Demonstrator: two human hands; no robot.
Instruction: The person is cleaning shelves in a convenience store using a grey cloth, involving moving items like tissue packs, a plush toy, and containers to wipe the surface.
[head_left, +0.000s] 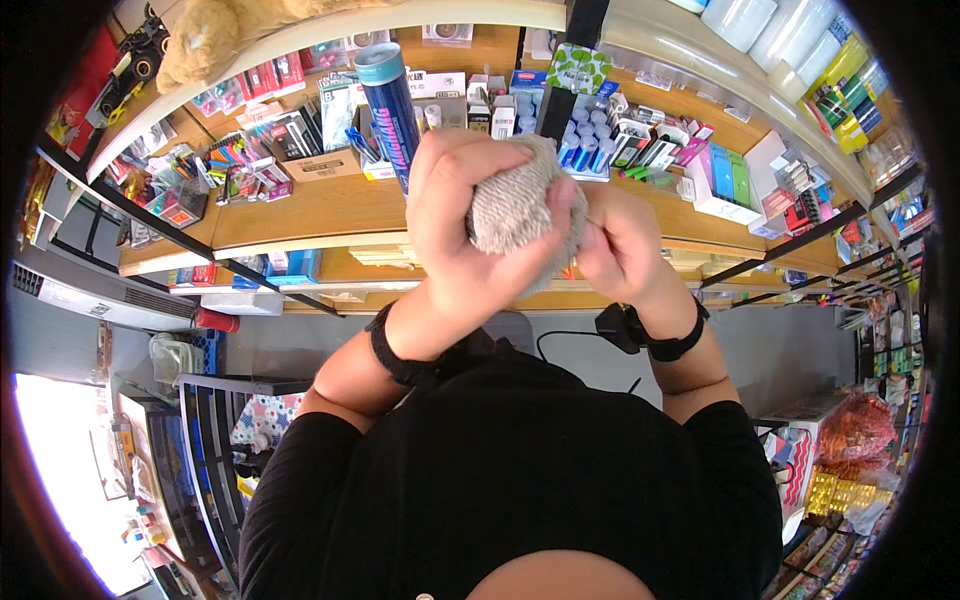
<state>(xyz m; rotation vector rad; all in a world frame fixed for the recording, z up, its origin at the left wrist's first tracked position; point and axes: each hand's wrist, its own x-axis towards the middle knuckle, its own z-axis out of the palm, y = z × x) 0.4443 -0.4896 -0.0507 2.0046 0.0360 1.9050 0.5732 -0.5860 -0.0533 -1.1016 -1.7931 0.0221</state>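
Note:
My left hand (457, 217) is wrapped around a grey, fuzzy, ribbed plush object (514, 199), its fingers over the top and its thumb across the front. Whether this is a soft toy or a bundled cloth, I cannot tell. Against the right side of the object, my right hand (622, 240) is curled, thumb and fingertips pinched at its edge. What lies between those fingertips is hidden. Both hands are raised in front of a wooden shelf (315, 221). Just behind the left hand stands a tall blue cylindrical tube (386, 105) with writing on it.
Pens and markers (232, 161) crowd the shelf's left side. Small blue bottles (585, 150) stand behind the hands, near a black upright post (556, 112). An open white box (724, 184) sits to the right. A tan plush toy (217, 34) lies on the upper shelf.

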